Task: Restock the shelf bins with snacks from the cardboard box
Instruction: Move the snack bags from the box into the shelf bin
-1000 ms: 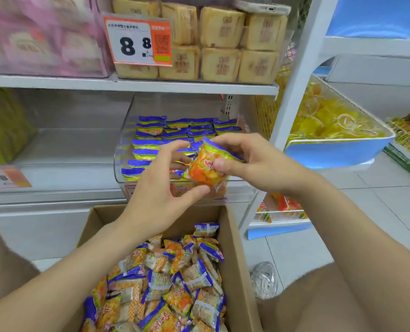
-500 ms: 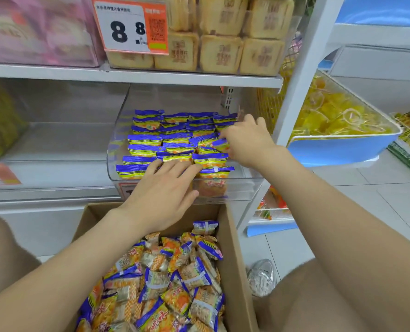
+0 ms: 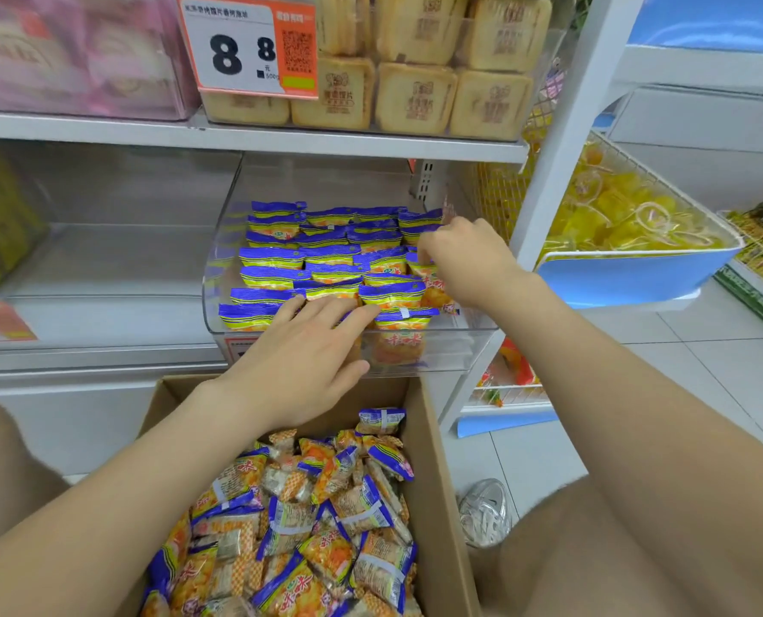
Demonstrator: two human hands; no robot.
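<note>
Risk: rows [image 3: 326, 260] in the clear bin [image 3: 464, 349], centre frame, may be toppled if the packet [image 3: 435, 290] pinched by the right hand [image 3: 469, 264] is wedged in hard. Rows are pressed by the flat, straight-fingered left hand [image 3: 299, 354]. Packets: blue-edged, orange, glossy; more are heaped in the cardboard box [image 3: 435, 465], lower centre.

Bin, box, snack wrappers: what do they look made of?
The shelf bin looks like clear rigid plastic, glossy; packets show through its wall. The cardboard box is brown matte board, raw-edged rim. The snack packets seem thin printed plastic film, possibly foil-lined: shiny, with crimped sealed ends.
</note>
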